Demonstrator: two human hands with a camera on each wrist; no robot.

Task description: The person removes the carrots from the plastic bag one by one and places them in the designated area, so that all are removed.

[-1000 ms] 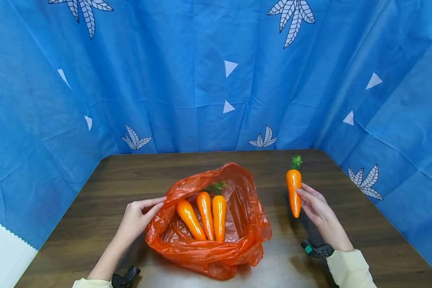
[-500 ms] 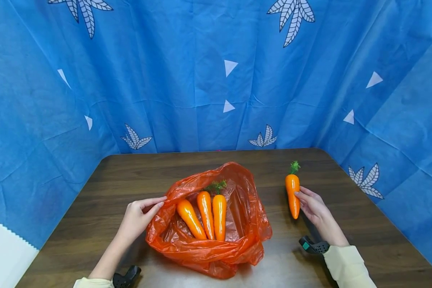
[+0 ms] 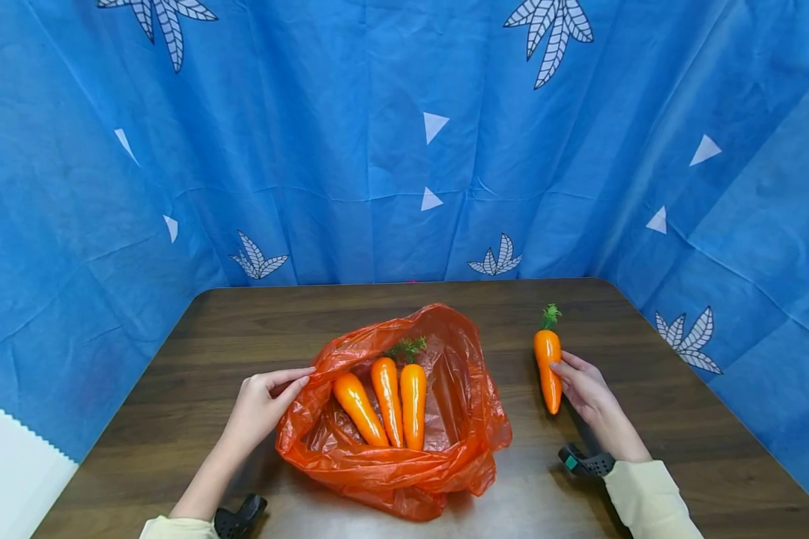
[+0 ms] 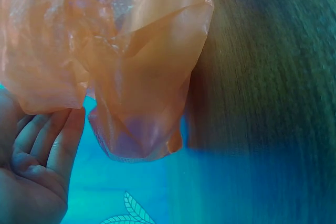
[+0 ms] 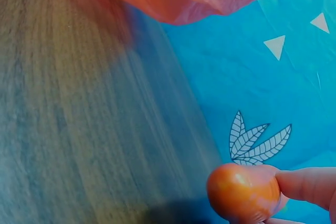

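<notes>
A crumpled red plastic bag (image 3: 377, 471) stands with its mouth spread wide at the middle of the table. Three orange carrots with green tops lie side by side inside it: a left carrot (image 3: 360, 412), a middle carrot (image 3: 387, 400) and a right carrot (image 3: 413, 408). My left hand (image 3: 259, 408) pinches the bag's left rim between thumb and fingers. Off to the right of the bag, my right hand (image 3: 593, 397) holds another carrot (image 3: 547, 355) by its side, leafy top pointing away from me. In the right wrist view, this carrot's rounded end (image 5: 241, 192) shows beside my thumb.
Dark wood-grain table (image 3: 270, 314) lies under everything, its far corners rounded. A blue curtain (image 3: 391, 150) with white leaf and triangle prints encloses the back and both sides. Each wrist wears a dark device, such as the right wrist device (image 3: 586, 460).
My right hand and its carrot have come slightly lower and toward me in the head view. The left hand keeps its hold on the bag rim, and the bag has hardly moved.
</notes>
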